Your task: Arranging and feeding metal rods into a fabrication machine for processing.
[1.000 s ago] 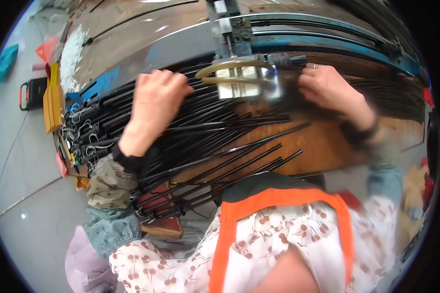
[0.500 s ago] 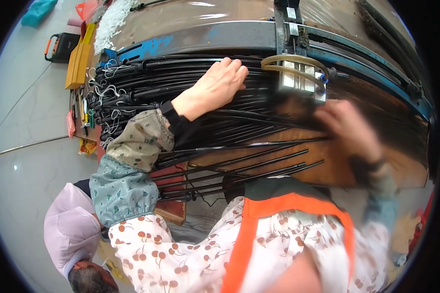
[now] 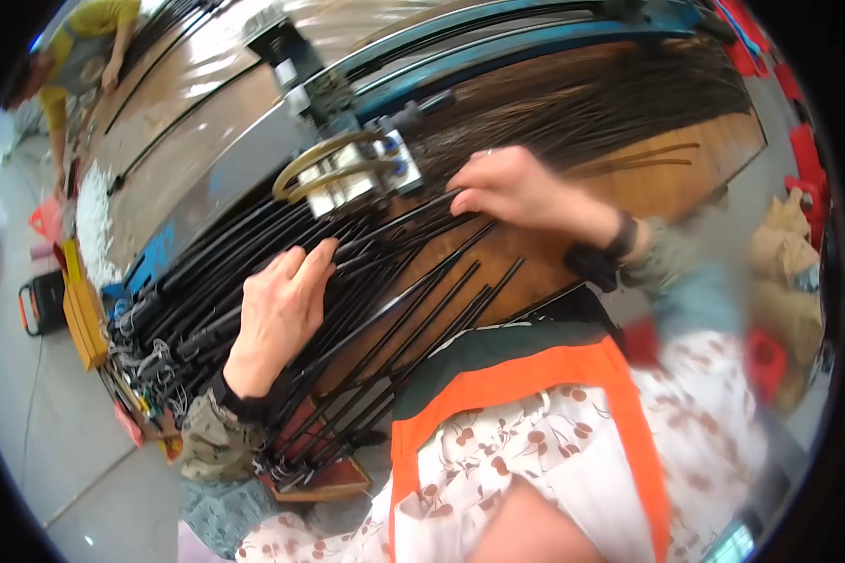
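My right hand (image 3: 521, 192) is closed, thumb and fingers pinching the end of a long black rod (image 3: 394, 223) just right of the clamp head. Toward the left, my left hand (image 3: 286, 305) bends its fingers round the same rod, over a thick bundle of black rods (image 3: 211, 300); its thumb is hidden. White cords (image 3: 155, 361) hang in loops at the bundle's left end. Above my hands sits the metal clamp head (image 3: 347, 183), with tan hoses (image 3: 324, 155) curving over it. Several thinner rods (image 3: 441, 310) stick out below my hands.
A blue machine rail (image 3: 526, 56) runs across the back. Many thin dark rods (image 3: 629, 98) lie on the wooden tabletop (image 3: 591, 202) at right. A yellow box (image 3: 83, 305) is at the left edge. Another person (image 3: 89, 47) works at far left.
The view has swung, so the machine appears farther left and tilted. My right hand, blurred before, now pinches a rod's end. My left hand has its fingers bent at the same rod.
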### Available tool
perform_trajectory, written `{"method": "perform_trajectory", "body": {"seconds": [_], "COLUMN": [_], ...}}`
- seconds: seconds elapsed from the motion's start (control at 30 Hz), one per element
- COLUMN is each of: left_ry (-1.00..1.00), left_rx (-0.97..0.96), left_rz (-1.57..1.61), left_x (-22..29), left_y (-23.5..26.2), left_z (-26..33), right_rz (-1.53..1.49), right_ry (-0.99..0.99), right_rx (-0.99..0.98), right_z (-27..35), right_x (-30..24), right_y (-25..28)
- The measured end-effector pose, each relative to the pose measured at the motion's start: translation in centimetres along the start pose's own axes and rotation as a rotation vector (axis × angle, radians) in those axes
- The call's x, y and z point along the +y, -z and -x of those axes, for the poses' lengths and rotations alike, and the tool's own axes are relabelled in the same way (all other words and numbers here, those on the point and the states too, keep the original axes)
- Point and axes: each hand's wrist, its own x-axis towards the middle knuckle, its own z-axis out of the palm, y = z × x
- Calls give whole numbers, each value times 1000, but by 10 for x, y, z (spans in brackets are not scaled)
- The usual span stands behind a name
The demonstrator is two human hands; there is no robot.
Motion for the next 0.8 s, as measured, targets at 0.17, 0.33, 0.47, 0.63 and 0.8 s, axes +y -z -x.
{"method": "perform_trajectory", "body": {"seconds": [0.17,0.33,0.47,0.63,0.8], "left_ry": [-15,83,114,363,338], "left_rx": [-78,-130,-230,-443,-380], "left_rz": [-112,-113,133,449,359], "left_x": [14,30,42,55,67], "left_y": [8,29,38,52,49], "left_z": [-12,-29,-53,-78,-87], "right_rz": [402,340,291,258,399], "right_ry": [328,446,505,520,486], "right_rx": [249,329,390,275,137], "right_z": [13,7,16,20,11], "right_x": [-6,-5,-3,6,-10], "right_y": [4,20,35,55,64]}}
